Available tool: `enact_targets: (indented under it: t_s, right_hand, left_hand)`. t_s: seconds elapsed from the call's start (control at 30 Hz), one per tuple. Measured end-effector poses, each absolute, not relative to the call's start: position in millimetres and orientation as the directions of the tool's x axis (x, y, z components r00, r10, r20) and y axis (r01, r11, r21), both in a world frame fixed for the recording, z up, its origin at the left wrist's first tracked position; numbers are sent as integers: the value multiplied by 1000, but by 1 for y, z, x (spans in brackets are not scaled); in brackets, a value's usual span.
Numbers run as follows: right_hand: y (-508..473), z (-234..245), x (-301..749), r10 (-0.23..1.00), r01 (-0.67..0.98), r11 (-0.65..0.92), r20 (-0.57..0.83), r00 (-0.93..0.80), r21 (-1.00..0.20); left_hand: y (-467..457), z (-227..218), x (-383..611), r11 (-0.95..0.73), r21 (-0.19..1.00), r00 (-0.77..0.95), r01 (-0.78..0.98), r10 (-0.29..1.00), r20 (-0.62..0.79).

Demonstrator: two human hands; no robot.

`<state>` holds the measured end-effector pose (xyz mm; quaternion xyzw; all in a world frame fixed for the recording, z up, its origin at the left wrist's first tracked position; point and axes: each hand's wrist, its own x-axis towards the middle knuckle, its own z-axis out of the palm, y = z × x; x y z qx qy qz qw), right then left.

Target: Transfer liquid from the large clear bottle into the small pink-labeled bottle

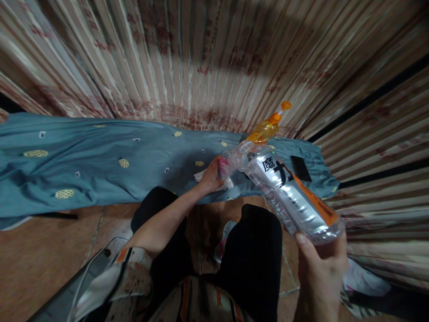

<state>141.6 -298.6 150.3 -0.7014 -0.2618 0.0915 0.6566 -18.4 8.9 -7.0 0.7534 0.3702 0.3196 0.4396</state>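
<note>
Across the back: pleated patterned curtain [174, 67]. In front of it, a long surface under teal cloth [90, 154], pineapple print, loosely wrinkled.

Biggest item in hand: large clear bottle [291, 197], silver/orange label, above the right part of the cloth. It's tilted, base toward the person's right, neck end toward the left hand. Right hand [323, 264] has it at the base, thumb on the near side; other fingers mostly hidden, spread can't be told.

Handling, my read: thin, ribbed plastic, so it flexes and dents if squeezed. Smooth label, likely slick if wet. Fill level unclear, so weight too; a base-only hold leaves the neck wobbly. Better grip: around the label's middle, light pressure.

Beyond its neck: orange pump bottle [264, 130], leaning in view, nozzle to the upper right. Small clear container [224, 166], pink marking, fingers of left hand [211, 176] curled round it. Too blurred to say if it touches the big bottle's neck. Dark phone [300, 169] lies flat to the right. White tissue [228, 184] under the left hand.
</note>
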Motion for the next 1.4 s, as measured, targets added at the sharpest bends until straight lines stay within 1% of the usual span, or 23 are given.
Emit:
enact_targets:
  t_s: [0.1,0.27,0.4,0.63,0.83,1.0,1.13,1.23,1.4]
  right_hand:
    - [-297,153,140,477,238,-5,207,854,-971]
    - [-298,152,142,483,227,1,200,852,-974]
    - [-299,150,142,478,248,-30,204,854,-968]
    - [-300,148,144,496,273,-28,224,839,-962]
    - [-301,146,145,493,282,-31,230,839,-959]
    - [-299,149,143,513,277,-33,221,829,-960]
    - [-297,153,143,479,243,-51,190,857,-969]
    - [-298,153,144,461,249,-104,175,870,-963]
    - [-303,147,148,477,281,-109,197,857,-954]
  left_hand:
    - [9,-13,-16,-353,894,523,276,835,169]
    - [10,-22,-12,-401,878,488,261,840,238]
    - [13,-22,-14,-404,876,527,262,821,221]
    - [13,-16,-16,-366,884,522,290,835,174]
    - [12,-15,-16,-367,890,508,270,840,192]
    - [10,-13,-17,-359,888,523,287,836,169]
    - [6,-16,-12,-381,884,503,270,839,208]
    - [5,-17,-10,-380,888,460,258,857,233]
    - [6,-11,-15,-343,891,522,298,840,148]
